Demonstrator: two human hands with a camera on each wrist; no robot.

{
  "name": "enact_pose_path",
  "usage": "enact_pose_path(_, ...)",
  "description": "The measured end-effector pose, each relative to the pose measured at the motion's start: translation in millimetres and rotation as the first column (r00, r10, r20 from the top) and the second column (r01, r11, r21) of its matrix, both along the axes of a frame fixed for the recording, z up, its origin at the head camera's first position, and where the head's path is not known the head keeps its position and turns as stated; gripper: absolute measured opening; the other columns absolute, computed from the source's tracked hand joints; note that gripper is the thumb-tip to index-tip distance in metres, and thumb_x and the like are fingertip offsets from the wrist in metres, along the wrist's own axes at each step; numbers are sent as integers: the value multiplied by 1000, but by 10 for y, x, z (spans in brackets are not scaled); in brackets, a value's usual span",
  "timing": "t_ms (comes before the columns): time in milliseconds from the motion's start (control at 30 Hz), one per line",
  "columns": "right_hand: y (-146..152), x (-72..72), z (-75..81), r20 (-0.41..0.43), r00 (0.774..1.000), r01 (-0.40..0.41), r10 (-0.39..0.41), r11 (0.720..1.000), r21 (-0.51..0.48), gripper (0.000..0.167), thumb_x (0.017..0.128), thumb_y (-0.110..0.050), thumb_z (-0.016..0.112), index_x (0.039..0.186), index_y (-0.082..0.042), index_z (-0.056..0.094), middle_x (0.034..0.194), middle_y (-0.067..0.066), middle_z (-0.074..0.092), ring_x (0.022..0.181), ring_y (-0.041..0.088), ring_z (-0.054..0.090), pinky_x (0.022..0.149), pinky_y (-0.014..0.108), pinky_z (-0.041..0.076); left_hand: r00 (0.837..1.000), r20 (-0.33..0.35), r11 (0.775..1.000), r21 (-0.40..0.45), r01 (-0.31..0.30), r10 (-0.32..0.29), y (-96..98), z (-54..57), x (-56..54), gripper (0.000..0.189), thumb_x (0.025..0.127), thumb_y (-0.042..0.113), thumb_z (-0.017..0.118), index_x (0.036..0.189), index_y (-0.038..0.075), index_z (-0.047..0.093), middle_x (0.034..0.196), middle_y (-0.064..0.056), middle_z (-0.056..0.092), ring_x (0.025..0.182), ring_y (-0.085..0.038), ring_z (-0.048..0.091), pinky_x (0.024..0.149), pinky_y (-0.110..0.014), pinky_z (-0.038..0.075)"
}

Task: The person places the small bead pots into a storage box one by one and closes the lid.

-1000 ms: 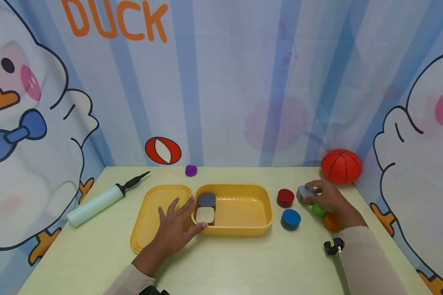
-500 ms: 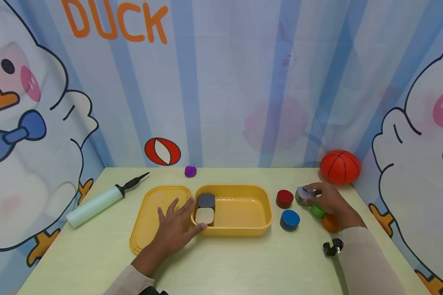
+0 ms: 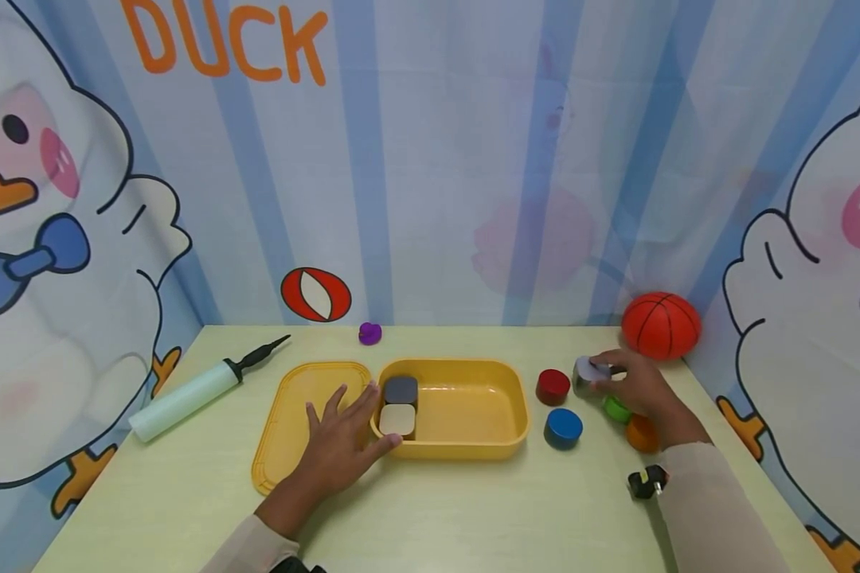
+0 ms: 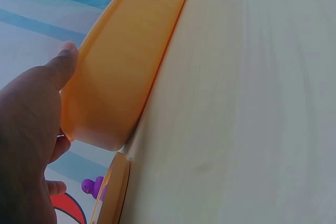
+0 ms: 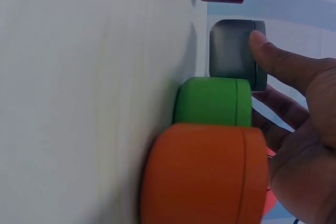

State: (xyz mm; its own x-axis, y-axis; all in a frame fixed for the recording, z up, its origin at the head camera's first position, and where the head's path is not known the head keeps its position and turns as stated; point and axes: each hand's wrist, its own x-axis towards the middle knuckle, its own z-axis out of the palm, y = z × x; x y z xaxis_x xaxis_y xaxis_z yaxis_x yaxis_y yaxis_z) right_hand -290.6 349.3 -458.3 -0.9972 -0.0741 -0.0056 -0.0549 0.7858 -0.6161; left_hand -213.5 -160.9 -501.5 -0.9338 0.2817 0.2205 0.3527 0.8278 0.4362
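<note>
My right hand (image 3: 636, 383) pinches a small grey lidded pot (image 5: 231, 51) by its lid, thumb on one side. In the right wrist view the pot appears slightly raised off the table. A green pot (image 5: 212, 100) and an orange pot (image 5: 199, 174) stand close to that hand. Spread, fairly straight fingers of my left hand (image 3: 338, 446) rest at the left end of a yellow box (image 3: 453, 450), the thumb at its near rim. Inside the box, at its left end, sit a dark grey block-like piece (image 3: 401, 390) and a beige one (image 3: 397, 420).
Right of the box stand a red pot (image 3: 553, 387) and a blue pot (image 3: 563, 429). A red basketball-patterned ball (image 3: 661, 326) lies at the back right. A yellow lid (image 3: 294, 414), a pale green hand pump (image 3: 186, 400) and a purple toy duck (image 3: 369, 333) are at the left.
The right hand and the grey pot have shifted up very slightly in the head view. The left hand and the box have stayed put.
</note>
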Motion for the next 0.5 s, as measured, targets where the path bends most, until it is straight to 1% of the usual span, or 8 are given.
enact_pose_path(133, -27, 15, 29, -70, 998, 5, -5, 1000, 2, 55, 100, -21, 81, 151, -6, 65, 158, 26, 57, 137, 54, 54, 109, 68, 53, 1000, 3, 1000, 5, -1, 1, 0, 0, 1, 90, 101, 68, 64, 172, 20, 35, 178, 2, 35, 168, -50, 21, 119, -93, -2)
enact_pose_path(267, -50, 19, 42, -135, 991, -12, 10, 1000, -13, 54, 100, -20, 81, 150, -6, 66, 159, 26, 56, 140, 53, 54, 111, 68, 53, 1000, 8, 1000, 6, -3, 3, 1, 3, -1, 90, 101, 69, 63, 172, 21, 35, 179, 2, 35, 169, -50, 20, 120, -93, -2)
enact_pose_path(433, -111, 56, 75, -164, 986, -10, 3, 999, -41, 53, 101, -22, 80, 151, -8, 66, 161, 25, 55, 145, 53, 50, 114, 68, 52, 1000, 10, 1000, 6, -3, 3, 2, 5, 0, 90, 102, 69, 63, 172, 20, 35, 179, 2, 35, 169, -50, 20, 120, -93, -3)
enact_pose_path(500, -145, 82, 91, -177, 984, -10, 0, 998, -57, 52, 101, -23, 81, 149, -9, 68, 160, 24, 56, 144, 54, 52, 113, 69, 53, 1000, 9, 1000, 6, -2, 2, 1, 9, 2, 90, 102, 68, 63, 172, 20, 35, 178, 2, 35, 168, -50, 20, 119, -93, -3)
